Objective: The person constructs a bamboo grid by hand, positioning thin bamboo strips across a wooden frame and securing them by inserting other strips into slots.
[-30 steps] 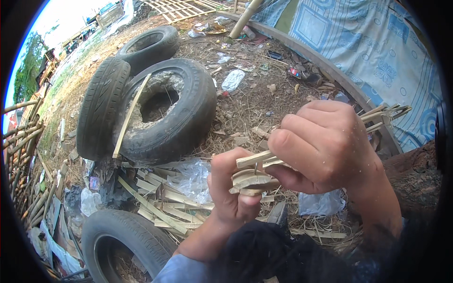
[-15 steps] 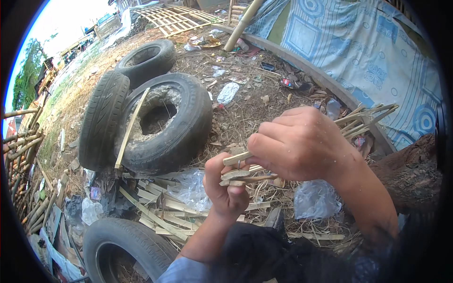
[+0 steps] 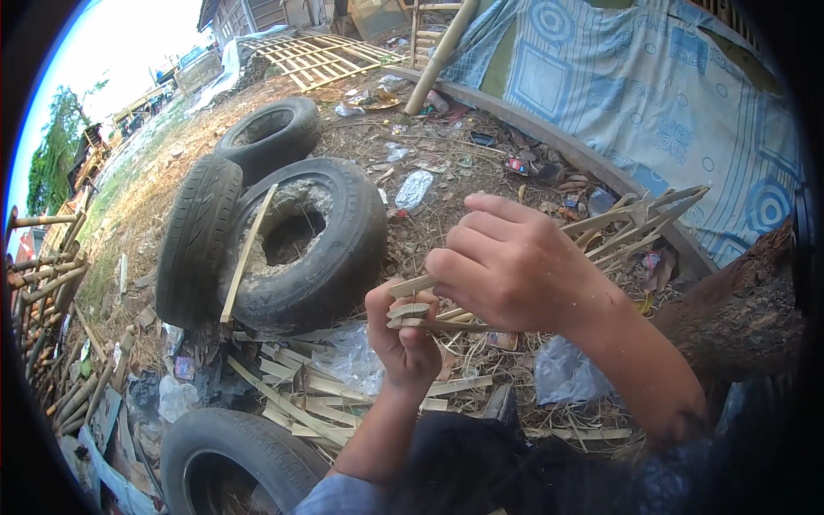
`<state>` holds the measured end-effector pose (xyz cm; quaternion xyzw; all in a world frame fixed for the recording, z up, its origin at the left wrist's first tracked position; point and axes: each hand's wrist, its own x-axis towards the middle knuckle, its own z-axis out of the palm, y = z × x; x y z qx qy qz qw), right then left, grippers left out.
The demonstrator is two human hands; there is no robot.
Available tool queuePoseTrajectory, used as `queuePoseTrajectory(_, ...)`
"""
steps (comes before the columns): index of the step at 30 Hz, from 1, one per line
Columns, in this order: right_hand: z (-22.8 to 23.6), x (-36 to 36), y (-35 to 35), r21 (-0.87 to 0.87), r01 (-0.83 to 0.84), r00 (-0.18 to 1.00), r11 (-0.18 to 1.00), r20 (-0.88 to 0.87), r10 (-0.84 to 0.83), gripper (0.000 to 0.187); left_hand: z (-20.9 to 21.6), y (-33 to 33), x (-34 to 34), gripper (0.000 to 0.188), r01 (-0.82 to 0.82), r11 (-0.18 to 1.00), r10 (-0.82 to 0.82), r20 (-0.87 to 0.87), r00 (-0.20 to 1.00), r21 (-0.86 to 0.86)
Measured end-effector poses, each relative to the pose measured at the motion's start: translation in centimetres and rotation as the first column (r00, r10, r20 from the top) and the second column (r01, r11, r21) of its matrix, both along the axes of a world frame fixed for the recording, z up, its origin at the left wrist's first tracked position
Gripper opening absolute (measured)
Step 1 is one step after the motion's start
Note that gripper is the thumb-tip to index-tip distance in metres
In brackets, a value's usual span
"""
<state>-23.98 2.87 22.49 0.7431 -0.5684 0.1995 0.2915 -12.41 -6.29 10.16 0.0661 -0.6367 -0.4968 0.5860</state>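
Observation:
A few split bamboo strips (image 3: 410,315), stacked with their cut ends toward me, are gripped between the thumb and fingers of my left hand (image 3: 405,354). My right hand (image 3: 513,268) is closed just above, to the right, around another bamboo strip (image 3: 414,286) whose end pokes out past its fingers toward my left fingertips. Long strips (image 3: 648,225) fan out behind my right hand toward the cloth. Most of their middle length is hidden by that hand. A thin upright line shows between the upper strip and the stack; what it is, I cannot make out.
Loose bamboo slats (image 3: 322,403) lie on the ground below my hands. Beyond them are a cement-lined tire (image 3: 356,227) with a strip leaning on it and other tires (image 3: 196,249). A log (image 3: 738,322) and patterned cloth (image 3: 618,94) are at right; plastic bags (image 3: 566,371) litter the ground.
Both hands have shifted slightly left with the bamboo strips still in them. My right hand's little finger has lifted a bit. The whole view has tilted slightly.

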Motion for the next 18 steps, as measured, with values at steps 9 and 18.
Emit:
queuePoseTrajectory(9,-8.8,5.1,7.4,-0.103,0.275,0.85,0.956,0.49,-0.192,0.036,-1.4,0.0,0.4,0.067,0.032,0.993,-0.031,0.01,0.999,-0.11)
queuePoseTrajectory(18,-17.8,11.9,9.5,-0.07,0.049,-0.475,0.996,0.876,0.085,0.049,0.7,6.0,2.2,0.072,0.069,0.998,-0.07,0.084,0.994,0.013)
